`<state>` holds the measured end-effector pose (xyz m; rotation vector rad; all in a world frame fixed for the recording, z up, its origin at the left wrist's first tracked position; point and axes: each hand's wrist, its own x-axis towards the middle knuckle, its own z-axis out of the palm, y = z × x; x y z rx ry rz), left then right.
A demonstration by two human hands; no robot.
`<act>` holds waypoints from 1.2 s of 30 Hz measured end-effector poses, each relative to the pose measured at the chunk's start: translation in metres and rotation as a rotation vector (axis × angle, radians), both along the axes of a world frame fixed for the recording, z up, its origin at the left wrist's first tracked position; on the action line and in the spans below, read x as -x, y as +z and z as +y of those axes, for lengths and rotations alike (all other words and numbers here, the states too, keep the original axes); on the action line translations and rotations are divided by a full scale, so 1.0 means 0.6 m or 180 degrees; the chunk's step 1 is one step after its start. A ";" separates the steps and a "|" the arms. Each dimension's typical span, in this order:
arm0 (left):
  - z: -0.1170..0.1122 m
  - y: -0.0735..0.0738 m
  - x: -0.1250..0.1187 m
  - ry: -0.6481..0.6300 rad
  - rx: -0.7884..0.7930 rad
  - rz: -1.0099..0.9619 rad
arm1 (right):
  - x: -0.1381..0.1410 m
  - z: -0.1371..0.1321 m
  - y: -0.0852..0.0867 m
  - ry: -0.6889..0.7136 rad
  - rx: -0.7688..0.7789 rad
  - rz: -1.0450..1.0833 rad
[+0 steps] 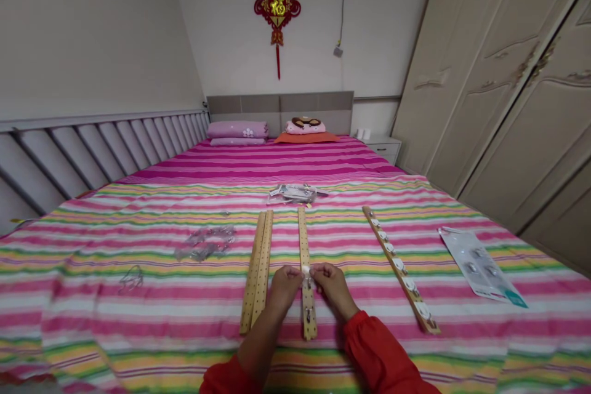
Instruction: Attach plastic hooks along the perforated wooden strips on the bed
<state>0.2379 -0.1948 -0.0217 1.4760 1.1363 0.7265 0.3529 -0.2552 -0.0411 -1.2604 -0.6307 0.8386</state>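
My left hand (pixel 287 288) and my right hand (pixel 333 286) meet over a narrow wooden strip with rows of holes (pixel 303 237). Between their fingertips is a small white piece (pixel 306 269), pinched from both sides against the strip; its exact kind is too small to make out. A shiny metal hook (pixel 308 314) sits on the same strip, nearer to me. Left of it lie two more holed wooden strips (pixel 257 265), side by side. To the right, another wooden strip (pixel 381 240) carries a row of white discs (pixel 399 266) with metal parts.
A blister pack (pixel 480 265) with round metal items lies at far right. Crumpled clear plastic (pixel 207 241) and a thin tangle (pixel 132 278) are on the left. A plastic bag (pixel 293 193) lies beyond the strips on the striped bedsheet (pixel 152 326). Wardrobe doors (pixel 498 92) stand at right.
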 end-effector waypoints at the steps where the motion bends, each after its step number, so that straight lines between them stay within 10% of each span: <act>1: 0.001 0.000 0.000 0.0005 -0.0010 0.0021 | 0.000 0.001 0.000 -0.0002 0.0006 -0.0010; 36: 0.008 -0.026 -0.011 0.0319 0.0154 0.0124 | -0.002 0.020 -0.034 -0.0427 0.0280 -0.0315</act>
